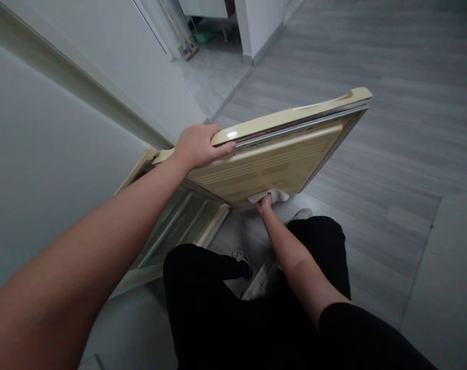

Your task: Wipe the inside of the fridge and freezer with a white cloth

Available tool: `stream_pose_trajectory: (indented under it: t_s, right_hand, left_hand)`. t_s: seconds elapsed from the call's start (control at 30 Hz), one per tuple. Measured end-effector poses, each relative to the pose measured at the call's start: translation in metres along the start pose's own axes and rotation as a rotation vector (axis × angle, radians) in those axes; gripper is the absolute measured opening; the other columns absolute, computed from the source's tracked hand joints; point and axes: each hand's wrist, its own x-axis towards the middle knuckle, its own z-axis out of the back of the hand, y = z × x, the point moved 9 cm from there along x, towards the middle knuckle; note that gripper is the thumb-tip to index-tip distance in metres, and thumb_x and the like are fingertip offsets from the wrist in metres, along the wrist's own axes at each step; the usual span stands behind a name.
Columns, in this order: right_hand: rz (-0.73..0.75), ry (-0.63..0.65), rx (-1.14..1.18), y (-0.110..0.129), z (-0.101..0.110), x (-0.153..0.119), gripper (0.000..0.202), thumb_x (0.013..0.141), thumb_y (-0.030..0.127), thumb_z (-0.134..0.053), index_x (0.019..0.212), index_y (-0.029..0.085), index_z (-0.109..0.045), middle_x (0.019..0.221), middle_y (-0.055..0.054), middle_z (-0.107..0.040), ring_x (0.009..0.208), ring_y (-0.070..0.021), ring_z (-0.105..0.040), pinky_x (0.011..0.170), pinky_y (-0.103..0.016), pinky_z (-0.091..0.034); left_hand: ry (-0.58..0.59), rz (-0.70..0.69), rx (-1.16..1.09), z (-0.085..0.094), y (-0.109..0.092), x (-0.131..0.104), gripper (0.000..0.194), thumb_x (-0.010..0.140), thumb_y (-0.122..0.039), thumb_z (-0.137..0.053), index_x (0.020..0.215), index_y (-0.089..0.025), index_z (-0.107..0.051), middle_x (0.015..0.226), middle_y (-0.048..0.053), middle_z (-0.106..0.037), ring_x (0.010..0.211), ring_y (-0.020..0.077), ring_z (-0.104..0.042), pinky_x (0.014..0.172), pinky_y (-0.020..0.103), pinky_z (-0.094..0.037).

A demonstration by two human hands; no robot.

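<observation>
A cream-coloured fridge door [280, 154] stands swung open in front of me. My left hand [200, 146] grips its top edge near the hinge side. Lower down, my right hand [265, 203] presses a white cloth [270, 195] against the bottom of the door's ribbed inner face. The fridge interior [179, 221] with pale shelves shows below my left forearm. My fingers on the cloth are partly hidden by the door's lower edge.
My knees in black trousers [226, 293] and grey shoes [243, 259] are below. A white wall [44, 154] runs along the left. Grey wood-look floor [391, 128] spreads to the right. A doorway at the top shows a broom and green bin [202, 36].
</observation>
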Motion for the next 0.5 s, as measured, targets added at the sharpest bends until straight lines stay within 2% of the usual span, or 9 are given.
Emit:
stream_pose_trajectory:
  t_s: [0.1, 0.17, 0.27, 0.37, 0.5]
  right_hand:
    - [-0.135, 0.071, 0.058, -0.038, -0.036, -0.033, 0.043, 0.098, 0.029, -0.021, 0.093, 0.02, -0.063, 0.08, -0.003, -0.072, 0.082, -0.0154, -0.073, 0.089, -0.033, -0.06]
    - [-0.203, 0.096, 0.069, -0.057, -0.053, -0.05, 0.04, 0.098, 0.034, -0.027, 0.091, 0.02, -0.064, 0.081, -0.004, -0.073, 0.076, -0.0172, -0.073, 0.084, -0.035, -0.061]
    - [-0.221, 0.044, 0.072, -0.065, -0.054, -0.054, 0.043, 0.098, 0.038, -0.026, 0.093, 0.02, -0.065, 0.087, -0.005, -0.074, 0.073, -0.0168, -0.072, 0.082, -0.036, -0.061]
    - [-0.123, -0.083, 0.065, -0.037, -0.026, -0.028, 0.047, 0.099, 0.039, -0.021, 0.099, 0.019, -0.064, 0.096, -0.006, -0.074, 0.086, -0.0141, -0.073, 0.089, -0.031, -0.059]
    - [0.075, -0.273, 0.021, 0.04, 0.034, 0.021, 0.052, 0.1, 0.034, -0.015, 0.113, 0.016, -0.062, 0.11, -0.008, -0.071, 0.107, -0.0102, -0.068, 0.101, -0.027, -0.053]
  left_hand:
    - [0.004, 0.008, 0.015, 0.001, -0.001, -0.001, 0.061, 0.083, -0.073, -0.045, 0.101, -0.023, -0.073, 0.095, 0.01, -0.073, 0.092, 0.0313, -0.065, 0.077, 0.041, -0.044]
    - [0.005, 0.012, 0.017, 0.001, -0.001, -0.001, 0.061, 0.083, -0.074, -0.045, 0.102, -0.023, -0.073, 0.094, 0.011, -0.073, 0.091, 0.0311, -0.065, 0.077, 0.04, -0.045]
    - [0.009, 0.007, 0.022, 0.001, -0.001, -0.001, 0.064, 0.083, -0.075, -0.043, 0.103, -0.022, -0.073, 0.094, 0.011, -0.073, 0.089, 0.0311, -0.065, 0.076, 0.04, -0.045]
    - [0.009, -0.006, 0.032, 0.0, -0.001, -0.001, 0.066, 0.083, -0.077, -0.041, 0.103, -0.022, -0.073, 0.094, 0.011, -0.074, 0.089, 0.0314, -0.065, 0.076, 0.041, -0.045]
    - [0.015, 0.001, 0.032, -0.001, 0.002, -0.001, 0.066, 0.083, -0.078, -0.042, 0.104, -0.023, -0.073, 0.095, 0.011, -0.074, 0.09, 0.0319, -0.065, 0.077, 0.042, -0.045]
